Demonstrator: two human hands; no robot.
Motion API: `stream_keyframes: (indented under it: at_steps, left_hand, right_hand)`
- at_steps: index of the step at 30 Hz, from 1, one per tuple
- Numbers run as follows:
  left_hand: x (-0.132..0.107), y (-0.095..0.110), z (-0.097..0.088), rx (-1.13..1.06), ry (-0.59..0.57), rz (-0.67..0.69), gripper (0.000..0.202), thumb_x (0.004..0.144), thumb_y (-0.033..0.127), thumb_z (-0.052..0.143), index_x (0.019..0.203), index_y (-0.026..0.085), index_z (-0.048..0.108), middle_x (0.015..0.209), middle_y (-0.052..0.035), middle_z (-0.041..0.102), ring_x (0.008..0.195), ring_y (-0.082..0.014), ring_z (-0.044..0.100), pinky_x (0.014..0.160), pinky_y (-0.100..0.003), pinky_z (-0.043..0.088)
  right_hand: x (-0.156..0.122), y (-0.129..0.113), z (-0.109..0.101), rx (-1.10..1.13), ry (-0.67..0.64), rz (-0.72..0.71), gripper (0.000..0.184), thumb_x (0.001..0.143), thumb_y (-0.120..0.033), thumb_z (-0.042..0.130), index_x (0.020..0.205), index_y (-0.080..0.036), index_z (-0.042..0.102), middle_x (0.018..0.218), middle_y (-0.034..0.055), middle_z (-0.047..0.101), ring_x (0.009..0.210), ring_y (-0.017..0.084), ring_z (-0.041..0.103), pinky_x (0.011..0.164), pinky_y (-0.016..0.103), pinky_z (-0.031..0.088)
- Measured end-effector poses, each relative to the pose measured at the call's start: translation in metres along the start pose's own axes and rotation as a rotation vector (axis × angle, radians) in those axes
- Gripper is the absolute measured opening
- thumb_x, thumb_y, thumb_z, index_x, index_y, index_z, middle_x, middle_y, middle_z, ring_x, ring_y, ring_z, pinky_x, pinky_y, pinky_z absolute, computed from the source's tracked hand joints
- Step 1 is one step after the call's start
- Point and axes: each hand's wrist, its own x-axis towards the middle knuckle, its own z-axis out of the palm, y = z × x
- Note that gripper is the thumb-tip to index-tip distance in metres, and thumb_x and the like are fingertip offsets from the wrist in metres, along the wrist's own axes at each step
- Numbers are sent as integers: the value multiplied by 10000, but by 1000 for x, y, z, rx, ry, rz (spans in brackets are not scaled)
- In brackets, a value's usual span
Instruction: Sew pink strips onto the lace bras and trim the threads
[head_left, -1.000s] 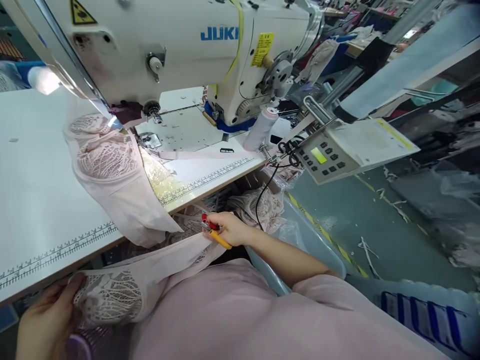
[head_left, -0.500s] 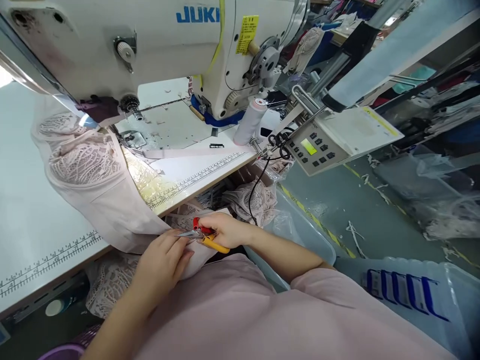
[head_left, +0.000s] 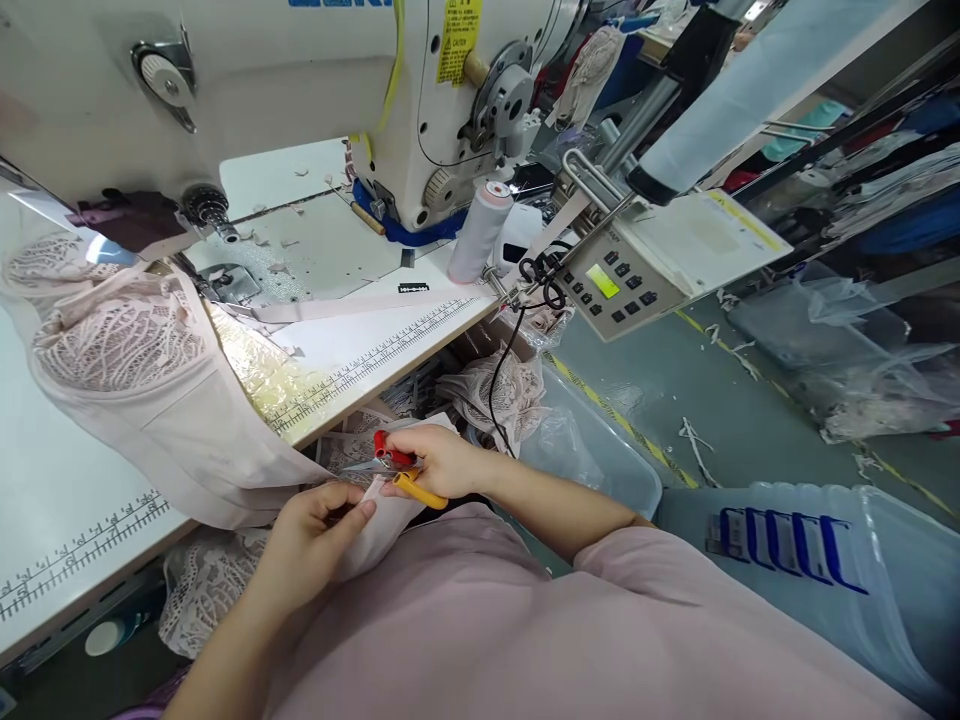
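A pale pink lace bra (head_left: 202,425) lies over the table's front edge, its lace cups beside the needle area of the sewing machine (head_left: 300,110). Its band hangs down to my lap. My left hand (head_left: 315,540) is closed, pinching the edge of the band between thumb and fingers. In my right hand (head_left: 442,460) are small scissors (head_left: 416,490) with one red and one yellow handle. Their blades point left, close above the fabric by my left fingers. Whether the blades touch the cloth I cannot tell.
A white thread cone (head_left: 481,232) and a control box (head_left: 622,280) stand at the table's right. A printed ruler (head_left: 375,361) runs along the table edge. Below sit a plastic bin (head_left: 630,455) with lace pieces and a bluish crate (head_left: 802,580). Thread scraps litter the floor.
The view has shifted, so the machine sits further left and higher. My left fingers have turned and now show a pinch on the band's edge. The scissors stay in my right hand.
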Motion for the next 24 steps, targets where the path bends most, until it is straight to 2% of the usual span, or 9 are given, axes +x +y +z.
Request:
stream_keyframes:
  at_steps: [4, 7, 10, 13, 16, 19, 24]
  left_hand:
    - [0, 2, 0, -3, -5, -27, 336, 817, 478, 548, 741, 183, 688, 694, -27, 681, 656, -174, 599, 599, -260, 463]
    - [-1, 4, 1, 99, 1, -5, 346, 845, 482, 496, 751, 192, 660, 747, -38, 698, 710, -190, 634, 643, -272, 486]
    - [-6, -3, -2, 420, -4, 28, 345, 886, 437, 383, 852, 203, 634, 810, -54, 713, 718, -211, 660, 617, -295, 485]
    - [-18, -23, -14, 809, 12, 9, 354, 894, 324, 298, 946, 184, 620, 835, -90, 722, 720, -262, 681, 594, -341, 485]
    - [-38, -47, -32, 993, 78, -3, 383, 889, 299, 286, 971, 152, 630, 865, -129, 727, 760, -302, 689, 622, -380, 504]
    - [-62, -60, -49, 992, 134, -40, 409, 904, 367, 311, 1011, 144, 636, 889, -126, 729, 760, -295, 689, 633, -376, 514]
    - [-88, -58, -59, 809, 149, -99, 404, 906, 440, 368, 1009, 182, 661, 981, -94, 721, 860, -250, 684, 727, -340, 528]
  right_hand:
    - [-1, 5, 6, 40, 27, -3, 355, 728, -328, 691, 659, -206, 365, 650, -51, 398, 619, 99, 358, 556, 206, 303]
    - [-3, 5, 10, 58, 55, -18, 343, 741, -309, 647, 646, -209, 333, 640, -49, 392, 601, 98, 345, 546, 207, 300]
    - [-5, 4, 10, 6, 109, -7, 323, 718, -290, 633, 637, -208, 332, 627, -46, 396, 589, 101, 344, 549, 216, 303]
    - [-9, 5, 8, -28, 169, 37, 256, 715, -278, 606, 647, -202, 371, 647, -31, 428, 604, 110, 371, 570, 229, 322]
    - [-14, 11, 9, -5, 194, 79, 193, 753, -297, 580, 690, -195, 429, 688, -8, 475, 628, 122, 406, 588, 241, 356]
    - [-18, 17, 13, 34, 197, 109, 172, 784, -318, 572, 729, -190, 471, 699, 3, 506, 619, 125, 432, 576, 247, 382]
    - [-21, 22, 15, 144, 203, 144, 201, 776, -365, 635, 799, -192, 536, 736, 13, 555, 642, 138, 502, 596, 264, 442]
